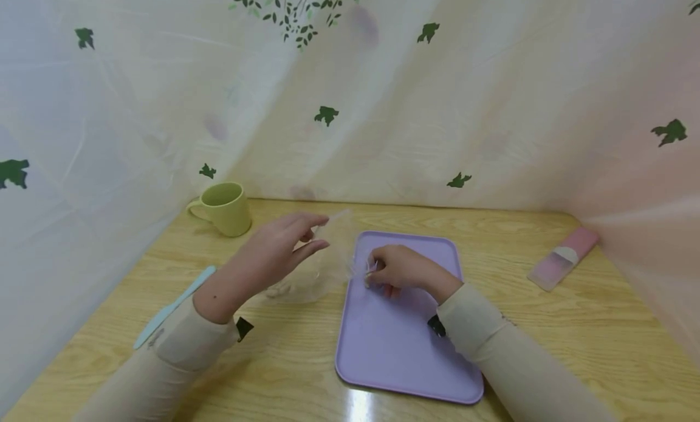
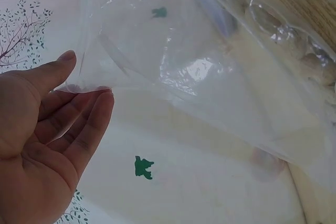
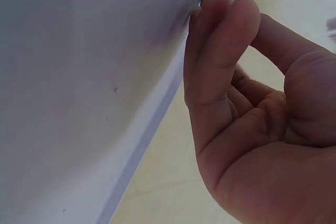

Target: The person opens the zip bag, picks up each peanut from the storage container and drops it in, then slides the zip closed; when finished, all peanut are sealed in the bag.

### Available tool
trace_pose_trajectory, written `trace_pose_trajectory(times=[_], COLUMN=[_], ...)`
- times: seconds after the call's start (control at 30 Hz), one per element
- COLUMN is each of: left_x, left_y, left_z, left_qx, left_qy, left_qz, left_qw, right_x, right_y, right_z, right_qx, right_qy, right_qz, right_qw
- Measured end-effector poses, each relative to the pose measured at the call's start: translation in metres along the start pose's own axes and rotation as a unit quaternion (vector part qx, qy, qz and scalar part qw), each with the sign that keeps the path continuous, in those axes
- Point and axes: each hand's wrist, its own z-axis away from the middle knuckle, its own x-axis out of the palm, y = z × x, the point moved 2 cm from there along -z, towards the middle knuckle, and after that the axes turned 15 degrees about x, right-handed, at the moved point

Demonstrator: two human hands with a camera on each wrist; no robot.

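Observation:
A clear plastic bag [image 1: 330, 245] stands between the hands, its lower part on the table, with small pale pieces [image 1: 279, 289] showing inside. My left hand [image 1: 276, 252] holds the bag's upper edge; the left wrist view has that edge between thumb [image 2: 55, 74] and fingers [image 2: 92, 124]. Over the upper left part of a lilac tray [image 1: 394, 355] is my right hand [image 1: 401, 268]. Its fingertips meet in a pinch in the right wrist view [image 3: 231, 98], close to the tray. A small pale object shows at the fingertips; I cannot tell its kind.
At the back left stands a yellow-green mug [image 1: 228, 210]. A light blue spatula-like utensil [image 1: 166, 309] lies beside the left forearm. Far right, a pink packet with a clear end [image 1: 566, 258] rests on the wooden table [image 1: 273, 373]. A leaf-patterned curtain [image 1: 383, 154] hangs behind.

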Motion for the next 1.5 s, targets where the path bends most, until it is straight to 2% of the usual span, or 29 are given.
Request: trace_pose_trajectory(times=[0.3,0.63,1.0,1.27,1.5], left_x=[0.001,0.004,0.004,0.004,0.005], left_y=[0.004,0.005,0.007,0.009,0.01], left_z=[-0.002,-0.001,-0.002,-0.003,-0.003], left_qx=[-0.001,0.005,0.004,0.008,0.012], left_qy=[-0.012,-0.007,-0.013,-0.007,-0.004], left_qz=[0.005,0.0,-0.001,0.009,0.006], left_qw=[0.9999,1.0,0.9999,0.9999,0.9999], right_x=[-0.006,-0.025,-0.052,-0.05,-0.042], right_y=[0.003,0.01,0.005,-0.014,-0.025], right_z=[0.001,0.007,0.028,0.046,0.053], right_qx=[0.022,0.007,-0.001,-0.019,-0.035], right_qy=[-0.023,-0.025,0.007,0.025,0.029], right_qz=[-0.032,-0.048,-0.07,-0.092,-0.112], right_qw=[0.999,0.9985,0.9975,0.9952,0.9926])
